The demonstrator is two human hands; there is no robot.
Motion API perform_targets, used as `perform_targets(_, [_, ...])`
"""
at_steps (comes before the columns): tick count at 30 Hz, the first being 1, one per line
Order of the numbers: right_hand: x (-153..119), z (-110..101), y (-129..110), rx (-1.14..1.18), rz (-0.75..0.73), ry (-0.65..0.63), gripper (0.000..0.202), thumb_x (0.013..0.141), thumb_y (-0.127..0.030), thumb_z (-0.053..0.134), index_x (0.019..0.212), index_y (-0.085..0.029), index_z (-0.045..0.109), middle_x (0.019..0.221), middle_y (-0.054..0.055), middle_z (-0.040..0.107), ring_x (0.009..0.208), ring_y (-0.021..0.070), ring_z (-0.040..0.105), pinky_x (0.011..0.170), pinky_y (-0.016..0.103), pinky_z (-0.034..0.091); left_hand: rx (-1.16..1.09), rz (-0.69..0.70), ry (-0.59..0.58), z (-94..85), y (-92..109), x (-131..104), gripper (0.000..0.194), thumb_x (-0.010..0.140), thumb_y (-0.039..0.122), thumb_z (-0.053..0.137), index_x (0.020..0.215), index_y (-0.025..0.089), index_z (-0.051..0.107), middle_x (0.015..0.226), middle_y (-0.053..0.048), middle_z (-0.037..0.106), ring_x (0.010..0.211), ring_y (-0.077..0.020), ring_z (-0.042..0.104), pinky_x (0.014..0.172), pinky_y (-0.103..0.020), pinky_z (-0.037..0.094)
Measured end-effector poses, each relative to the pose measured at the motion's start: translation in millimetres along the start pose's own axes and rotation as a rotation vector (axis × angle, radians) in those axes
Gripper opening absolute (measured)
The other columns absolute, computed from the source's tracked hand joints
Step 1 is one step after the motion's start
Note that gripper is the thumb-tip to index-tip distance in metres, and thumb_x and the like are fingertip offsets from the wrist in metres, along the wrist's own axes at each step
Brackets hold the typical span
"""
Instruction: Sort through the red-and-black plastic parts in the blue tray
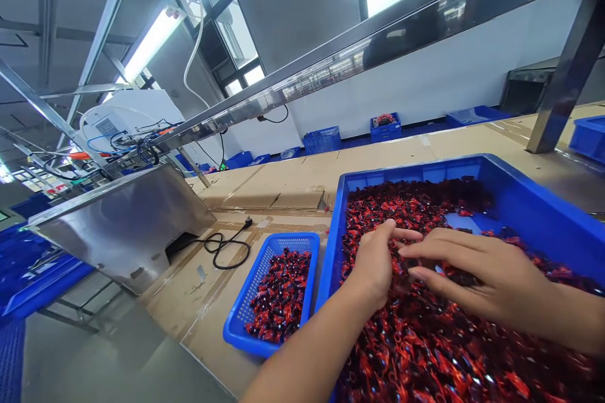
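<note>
Factory floor, sorting or packing station. Cardboard-covered workbench (293, 182) with blue plastic bins (529, 201) of small red-and-black parts; steel machine housing (127, 220) at left; strip lights (155, 38) on metal framing upper left; more blue crates (321, 138) along the far wall.

Bright tube lights (161, 38), glare, edges perhaps warped

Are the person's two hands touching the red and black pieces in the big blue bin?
Touching. The head view shows the left hand and right hand resting directly on the red and black pieces in the big blue bin.
</note>
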State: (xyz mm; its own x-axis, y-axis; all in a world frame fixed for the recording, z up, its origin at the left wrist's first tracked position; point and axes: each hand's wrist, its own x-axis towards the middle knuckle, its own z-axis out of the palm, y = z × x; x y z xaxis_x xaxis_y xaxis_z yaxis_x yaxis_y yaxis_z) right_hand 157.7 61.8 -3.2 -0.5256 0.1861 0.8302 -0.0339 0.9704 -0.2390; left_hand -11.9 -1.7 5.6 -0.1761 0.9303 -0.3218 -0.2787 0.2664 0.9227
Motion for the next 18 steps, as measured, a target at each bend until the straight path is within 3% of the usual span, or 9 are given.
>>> perform_targets(3, [4,-7,-5,0.031,0.01,0.0,0.017,0.105,-0.032,0.077,0.118,-0.036,0.086,0.1,0.0,0.09,0.078,0.0221,0.085,0.069,0.03,0.068,0.017,-0.001,-0.009,-0.2,2,1,0.054,0.096,0.064,0.058,0.102,0.014,0.08,0.077,-0.002,0.059,0.052,-0.0132,0.047,0.047,-0.024,0.031])
perform_targets(6, [6,-12,-8,0.043,0.046,-0.033,0.015,0.107,-0.035,0.074,0.115,-0.036,0.086,0.096,0.001,0.089,0.073,0.0223,0.083,0.059,0.03,0.063,0.013,-0.001,-0.019,0.8,3,0,0.05,0.098,0.059,0.055,0.098,0.015,0.078,0.074,-0.002,0.058,0.052,-0.0134,0.047,0.049,-0.025,0.032])
perform_targets(13, [3,-21,-13,0.141,0.145,-0.033,0.017,0.101,-0.048,0.085,0.116,-0.04,0.087,0.091,0.0,0.086,0.074,0.0222,0.081,0.07,0.034,0.066,0.036,0.051,-0.062,3.7,-4,2,0.05,0.098,0.057,0.054,0.095,0.014,0.08,0.071,-0.004,0.061,0.055,-0.0159,0.052,0.053,-0.028,0.037])
perform_targets(15, [4,-23,-11,0.206,0.3,-0.044,0.024,0.093,-0.058,0.091,0.105,-0.038,0.088,0.088,0.002,0.084,0.074,0.0229,0.078,0.07,0.035,0.064,0.022,0.025,-0.081,3.8,-4,2,0.051,0.098,0.059,0.055,0.099,0.014,0.08,0.07,-0.002,0.058,0.051,-0.0148,0.049,0.05,-0.027,0.033])
perform_targets(18, [11,-25,-3,0.48,0.736,-0.027,0.042,0.091,-0.07,0.084,0.081,-0.029,0.08,0.065,0.001,0.069,0.051,0.0162,0.06,0.048,0.03,0.05,-0.018,-0.024,-0.092,4.5,0,-1,0.049,0.1,0.06,0.056,0.103,0.015,0.078,0.072,0.001,0.054,0.046,-0.0122,0.046,0.044,-0.025,0.025])
